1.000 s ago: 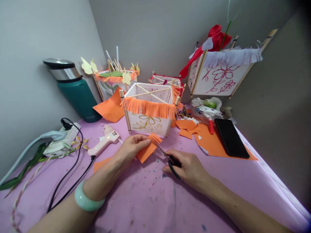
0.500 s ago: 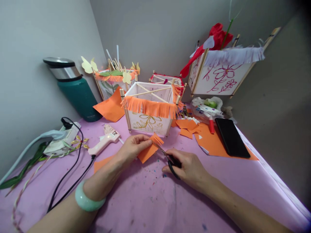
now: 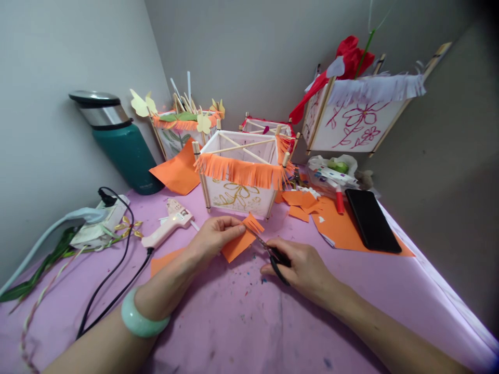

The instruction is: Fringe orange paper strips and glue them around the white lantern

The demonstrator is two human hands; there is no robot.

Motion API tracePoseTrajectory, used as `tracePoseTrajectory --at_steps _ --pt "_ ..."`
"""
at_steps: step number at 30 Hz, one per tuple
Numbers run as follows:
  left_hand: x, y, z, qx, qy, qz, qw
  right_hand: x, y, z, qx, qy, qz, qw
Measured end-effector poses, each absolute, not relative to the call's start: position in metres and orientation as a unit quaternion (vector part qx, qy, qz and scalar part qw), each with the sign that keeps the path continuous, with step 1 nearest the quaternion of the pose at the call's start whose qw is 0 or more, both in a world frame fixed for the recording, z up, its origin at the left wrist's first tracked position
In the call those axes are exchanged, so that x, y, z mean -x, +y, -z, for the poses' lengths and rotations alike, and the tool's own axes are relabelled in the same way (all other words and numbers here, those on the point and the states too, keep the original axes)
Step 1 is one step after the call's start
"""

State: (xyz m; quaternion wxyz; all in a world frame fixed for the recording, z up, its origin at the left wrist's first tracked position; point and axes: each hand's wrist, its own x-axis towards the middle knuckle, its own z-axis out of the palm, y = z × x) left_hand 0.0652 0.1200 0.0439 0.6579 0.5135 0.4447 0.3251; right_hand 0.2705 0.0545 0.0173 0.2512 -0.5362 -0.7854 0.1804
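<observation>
My left hand [image 3: 219, 235] pinches a small piece of orange paper [image 3: 238, 245] by its left side. Several slits run into the paper's upper right part. My right hand [image 3: 302, 267] grips black-handled scissors [image 3: 278, 262], and their blades lie across the paper along the slit strips. Just behind the hands stands a white box lantern [image 3: 240, 200] with wooden sticks at its corners, a yellow flower drawing and an orange fringe [image 3: 241, 171] along its top edge.
A pink glue gun [image 3: 167, 228] lies left, near a white power strip [image 3: 99, 223] and a teal bottle [image 3: 127, 153]. On the right, a black phone [image 3: 372, 221] rests on an orange sheet [image 3: 339, 231]. Behind are more lanterns, one hanging [image 3: 353, 117].
Hardly anything differs. The slit strips of the paper and my left fingertips have shifted very slightly to the right.
</observation>
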Motion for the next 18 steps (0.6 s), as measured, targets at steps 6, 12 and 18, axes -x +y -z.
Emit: tracePoseTrajectory --at_steps 6,12,18 --pt "-0.0655 0.1201 -0.0411 -0.517 0.429 -0.315 0.67 -0.2691 0.0532 -0.0175 0.53 -0.786 -0.182 0.262" --pt "-0.0669 0.1186 -0.0406 -0.528 0.413 -0.306 0.676 -0.2673 0.0533 -0.0169 0.523 -0.787 -0.179 0.273" --pt "-0.0661 0.1193 -0.0414 -0.529 0.411 -0.301 0.679 -0.2689 0.0543 -0.0152 0.514 -0.793 -0.187 0.269"
